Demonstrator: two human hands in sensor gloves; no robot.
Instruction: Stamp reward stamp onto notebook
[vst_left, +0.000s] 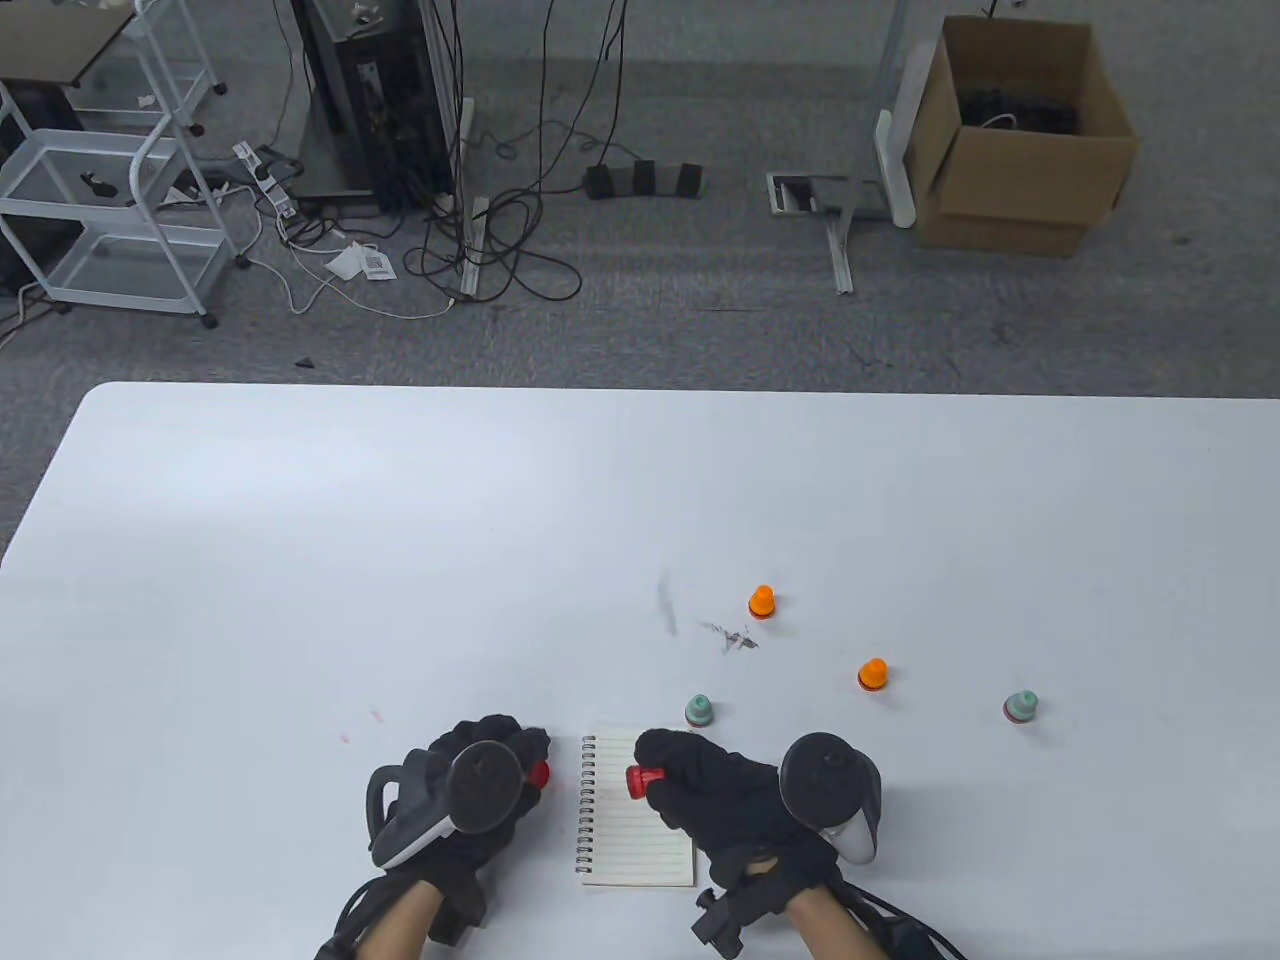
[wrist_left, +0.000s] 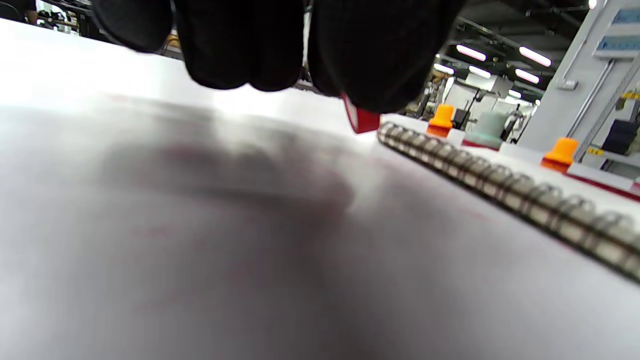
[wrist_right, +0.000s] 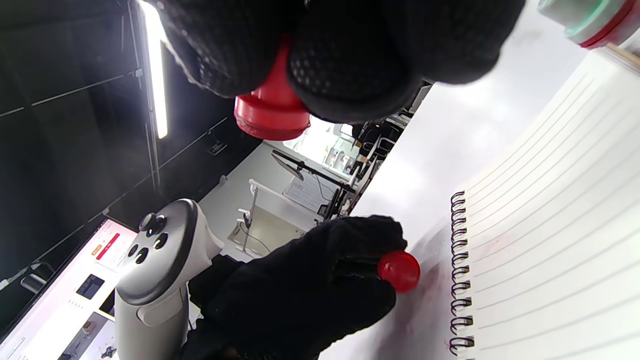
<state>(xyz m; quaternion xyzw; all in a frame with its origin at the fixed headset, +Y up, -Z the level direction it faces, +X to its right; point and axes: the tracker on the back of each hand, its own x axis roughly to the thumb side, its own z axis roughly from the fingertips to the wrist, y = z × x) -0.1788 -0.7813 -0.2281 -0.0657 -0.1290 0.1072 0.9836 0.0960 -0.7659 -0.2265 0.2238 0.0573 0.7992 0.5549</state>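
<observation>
A small spiral notebook (vst_left: 640, 825) lies open on the white table (vst_left: 400, 560), near the front edge, with a lined page up. My right hand (vst_left: 650, 772) grips a red stamp (vst_left: 638, 780) and holds it above the page's top left; the stamp lies tilted in the right wrist view (wrist_right: 272, 107). My left hand (vst_left: 530, 772) rests on the table just left of the spiral binding and pinches a round red cap (vst_left: 540, 773), which also shows in the right wrist view (wrist_right: 399, 270). The page (wrist_right: 560, 215) looks blank there.
Two orange stamps (vst_left: 762, 601) (vst_left: 873, 674) and two green stamps (vst_left: 699, 710) (vst_left: 1020, 706) stand behind and to the right of the notebook. The nearer green one is close to my right fingers. Dark smudges (vst_left: 735, 635) mark the table.
</observation>
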